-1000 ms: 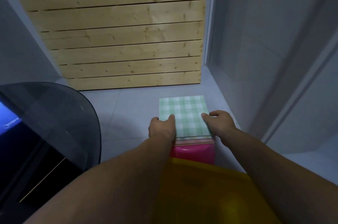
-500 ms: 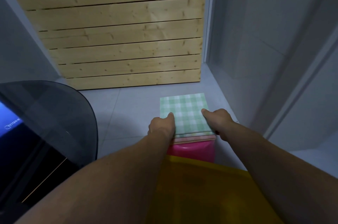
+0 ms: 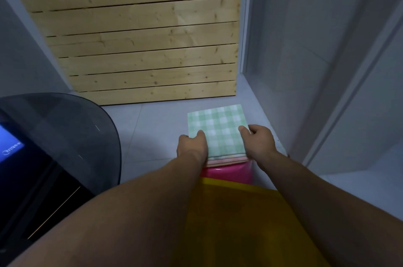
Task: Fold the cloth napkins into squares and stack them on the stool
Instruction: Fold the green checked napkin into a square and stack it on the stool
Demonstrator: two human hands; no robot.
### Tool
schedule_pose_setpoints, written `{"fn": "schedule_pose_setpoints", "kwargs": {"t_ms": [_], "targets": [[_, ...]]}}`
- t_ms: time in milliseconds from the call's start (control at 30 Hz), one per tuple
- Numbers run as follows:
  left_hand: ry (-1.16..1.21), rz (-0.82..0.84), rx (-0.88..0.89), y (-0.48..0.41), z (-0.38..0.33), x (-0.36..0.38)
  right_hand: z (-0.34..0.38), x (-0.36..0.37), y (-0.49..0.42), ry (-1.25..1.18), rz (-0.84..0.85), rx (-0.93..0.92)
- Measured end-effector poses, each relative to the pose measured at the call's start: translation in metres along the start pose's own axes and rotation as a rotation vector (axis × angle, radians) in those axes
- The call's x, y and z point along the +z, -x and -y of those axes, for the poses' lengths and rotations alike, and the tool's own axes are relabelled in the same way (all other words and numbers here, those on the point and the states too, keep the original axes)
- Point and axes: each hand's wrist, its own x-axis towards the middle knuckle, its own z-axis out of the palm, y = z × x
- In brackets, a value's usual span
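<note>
Your left hand (image 3: 192, 146) and right hand (image 3: 258, 143) each have a grip clamped on the near corners of the folded green-checked cloth napkin (image 3: 218, 129), topping the stack on the pink stool (image 3: 226, 171). It looks light, limp and prone to sliding, so hold its folded edges.

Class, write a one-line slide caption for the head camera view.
Both hands, left hand and right hand, grip a folded green checked napkin atop the stack on a pink stool.

Pink stool (image 3: 226, 174) under a stack of folded napkins (image 3: 218, 131), green-checked topmost.
</note>
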Motion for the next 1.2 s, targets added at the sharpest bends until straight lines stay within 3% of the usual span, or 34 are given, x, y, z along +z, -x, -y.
{"fn": "schedule_pose_setpoints", "kwargs": {"t_ms": [267, 533, 867, 1200], "targets": [[0.106, 0.031, 0.166, 0.055, -0.011, -0.022, 0.037, -0.054, 0.068, -0.206, -0.074, -0.032], [0.12, 0.081, 0.322, 0.144, 0.021, -0.06, 0.03, -0.105, 0.171, -0.238, -0.035, 0.049], [0.012, 0.189, 0.239, 0.175, 0.115, -0.1, -0.027, -0.089, 0.243, -0.115, 0.121, 0.2], [-0.215, 0.316, 0.051, 0.142, 0.143, -0.117, -0.071, -0.053, 0.246, -0.166, 0.305, 0.441]]}}
